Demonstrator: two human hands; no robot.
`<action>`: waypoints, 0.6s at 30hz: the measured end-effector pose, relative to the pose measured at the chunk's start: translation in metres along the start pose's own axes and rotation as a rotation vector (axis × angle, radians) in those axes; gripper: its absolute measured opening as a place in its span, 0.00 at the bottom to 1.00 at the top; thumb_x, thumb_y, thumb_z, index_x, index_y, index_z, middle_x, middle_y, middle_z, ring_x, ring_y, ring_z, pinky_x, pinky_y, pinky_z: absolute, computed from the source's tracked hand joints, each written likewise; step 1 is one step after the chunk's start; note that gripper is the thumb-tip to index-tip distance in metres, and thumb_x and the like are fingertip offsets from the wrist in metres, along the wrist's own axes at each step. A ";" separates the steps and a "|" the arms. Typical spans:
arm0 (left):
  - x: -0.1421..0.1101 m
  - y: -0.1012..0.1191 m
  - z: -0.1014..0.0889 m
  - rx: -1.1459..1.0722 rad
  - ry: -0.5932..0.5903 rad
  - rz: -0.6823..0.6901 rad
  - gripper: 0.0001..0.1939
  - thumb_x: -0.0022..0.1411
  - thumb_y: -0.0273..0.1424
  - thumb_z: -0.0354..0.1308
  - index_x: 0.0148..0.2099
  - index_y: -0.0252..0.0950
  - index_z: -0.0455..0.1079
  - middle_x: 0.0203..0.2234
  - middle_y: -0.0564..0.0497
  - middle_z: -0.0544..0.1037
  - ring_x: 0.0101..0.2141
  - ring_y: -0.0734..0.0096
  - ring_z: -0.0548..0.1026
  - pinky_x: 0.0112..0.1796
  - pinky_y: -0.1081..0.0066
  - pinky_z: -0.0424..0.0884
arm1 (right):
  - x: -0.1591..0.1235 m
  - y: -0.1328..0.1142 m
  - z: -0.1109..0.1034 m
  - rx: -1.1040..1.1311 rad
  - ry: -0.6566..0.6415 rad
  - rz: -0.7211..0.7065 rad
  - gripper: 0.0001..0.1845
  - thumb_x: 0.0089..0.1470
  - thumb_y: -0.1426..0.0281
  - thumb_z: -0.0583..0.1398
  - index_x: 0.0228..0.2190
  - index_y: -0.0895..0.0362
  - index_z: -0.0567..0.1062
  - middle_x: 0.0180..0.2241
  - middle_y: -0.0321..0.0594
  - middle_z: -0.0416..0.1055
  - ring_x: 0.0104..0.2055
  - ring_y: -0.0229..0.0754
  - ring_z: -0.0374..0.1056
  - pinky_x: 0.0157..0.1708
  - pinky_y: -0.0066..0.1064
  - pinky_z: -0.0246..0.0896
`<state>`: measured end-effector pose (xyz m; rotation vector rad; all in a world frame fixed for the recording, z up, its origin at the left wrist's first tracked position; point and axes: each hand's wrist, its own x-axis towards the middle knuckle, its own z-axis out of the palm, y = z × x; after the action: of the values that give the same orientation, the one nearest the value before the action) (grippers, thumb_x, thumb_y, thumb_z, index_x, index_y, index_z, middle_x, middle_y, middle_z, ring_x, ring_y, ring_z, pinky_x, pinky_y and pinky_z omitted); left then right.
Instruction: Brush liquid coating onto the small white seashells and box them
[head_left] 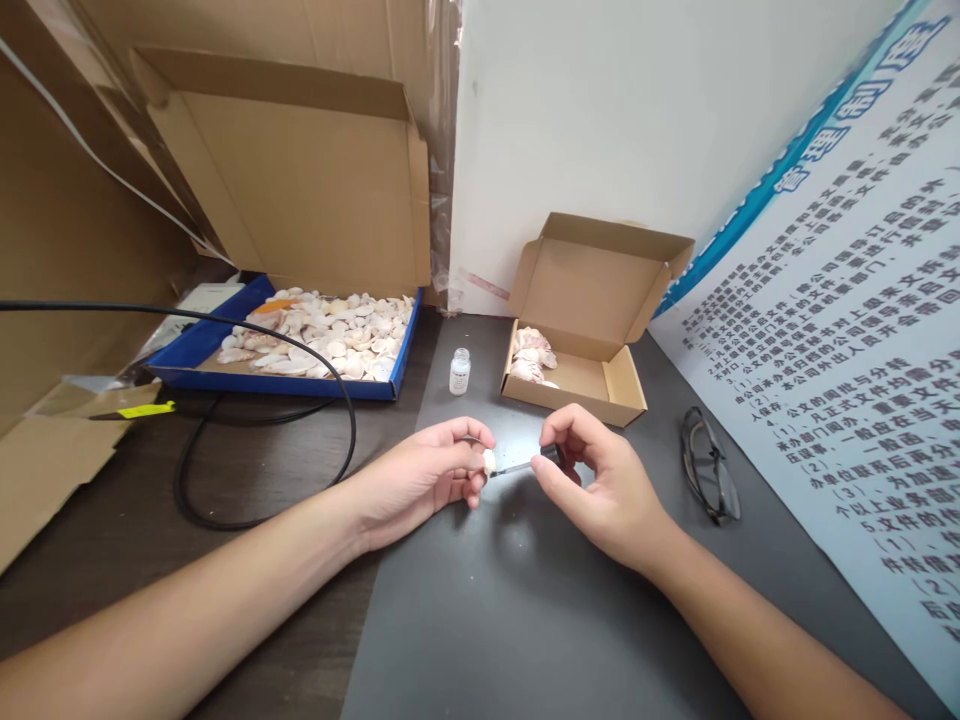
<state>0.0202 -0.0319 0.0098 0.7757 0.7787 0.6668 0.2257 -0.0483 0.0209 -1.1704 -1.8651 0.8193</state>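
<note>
My left hand (pixel 427 475) is closed in a pinch on a small white shell (pixel 489 461) just above the dark mat (pixel 525 600). My right hand (pixel 600 480) pinches the black cap of a thin brush applicator (pixel 525 466), whose tip touches the shell. A small clear bottle (pixel 460 371) stands uncapped behind my hands. Further left, a blue-rimmed tray (pixel 285 381) holds several pale shells (pixel 330 335). A small open cardboard box (pixel 592 385) behind my right hand holds a few shells (pixel 531 355) in its left end.
Black-framed glasses (pixel 709 465) lie on the mat to the right. A black cable (pixel 225 400) loops over the table at left. Large cardboard boxes (pixel 300 170) stand behind the tray. A printed poster (pixel 840 330) leans at the right.
</note>
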 end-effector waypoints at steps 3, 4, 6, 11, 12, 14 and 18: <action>0.000 0.000 0.000 0.006 -0.006 0.000 0.06 0.59 0.23 0.58 0.39 0.34 0.65 0.26 0.53 0.68 0.26 0.77 0.66 0.31 0.75 0.66 | 0.000 0.000 0.000 -0.004 -0.008 0.008 0.07 0.51 0.74 0.58 0.30 0.54 0.63 0.25 0.30 0.59 0.24 0.33 0.55 0.24 0.26 0.55; -0.001 0.000 0.000 0.006 -0.009 0.000 0.06 0.59 0.23 0.58 0.39 0.34 0.65 0.26 0.53 0.68 0.26 0.77 0.66 0.31 0.75 0.66 | 0.000 -0.001 -0.001 0.009 -0.001 0.002 0.06 0.52 0.74 0.58 0.30 0.54 0.63 0.25 0.30 0.59 0.24 0.33 0.55 0.24 0.26 0.55; -0.001 0.000 0.000 0.010 -0.014 -0.002 0.06 0.60 0.23 0.57 0.39 0.34 0.65 0.25 0.54 0.68 0.26 0.77 0.66 0.31 0.75 0.66 | 0.000 -0.001 -0.001 0.030 0.012 -0.006 0.06 0.52 0.73 0.58 0.31 0.54 0.64 0.25 0.30 0.59 0.24 0.33 0.56 0.24 0.26 0.55; 0.000 -0.001 -0.001 0.004 -0.012 0.001 0.06 0.60 0.23 0.57 0.40 0.34 0.65 0.25 0.53 0.68 0.26 0.77 0.66 0.31 0.75 0.66 | 0.000 -0.001 -0.001 -0.010 0.001 0.021 0.07 0.51 0.74 0.58 0.29 0.54 0.63 0.24 0.30 0.58 0.24 0.33 0.54 0.24 0.26 0.54; 0.000 -0.001 -0.001 0.004 -0.014 0.001 0.06 0.60 0.23 0.57 0.40 0.34 0.65 0.26 0.53 0.68 0.26 0.77 0.66 0.31 0.75 0.66 | -0.001 0.000 -0.001 -0.005 0.003 0.015 0.07 0.51 0.74 0.58 0.29 0.54 0.63 0.24 0.30 0.58 0.24 0.33 0.54 0.24 0.26 0.54; 0.000 -0.001 -0.001 0.005 -0.017 0.002 0.06 0.60 0.23 0.57 0.40 0.34 0.65 0.25 0.53 0.68 0.26 0.77 0.66 0.31 0.75 0.66 | -0.001 0.000 -0.002 0.025 0.008 -0.007 0.06 0.52 0.73 0.58 0.30 0.54 0.64 0.25 0.30 0.59 0.24 0.33 0.55 0.24 0.26 0.55; 0.000 0.000 0.000 0.003 -0.019 0.003 0.06 0.59 0.23 0.58 0.39 0.35 0.65 0.25 0.54 0.68 0.26 0.77 0.66 0.31 0.74 0.66 | -0.003 -0.001 -0.002 0.044 0.006 -0.022 0.05 0.53 0.72 0.59 0.32 0.54 0.65 0.25 0.30 0.59 0.24 0.34 0.56 0.24 0.26 0.56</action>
<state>0.0198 -0.0318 0.0100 0.7857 0.7615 0.6604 0.2273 -0.0509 0.0217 -1.1221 -1.8433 0.8396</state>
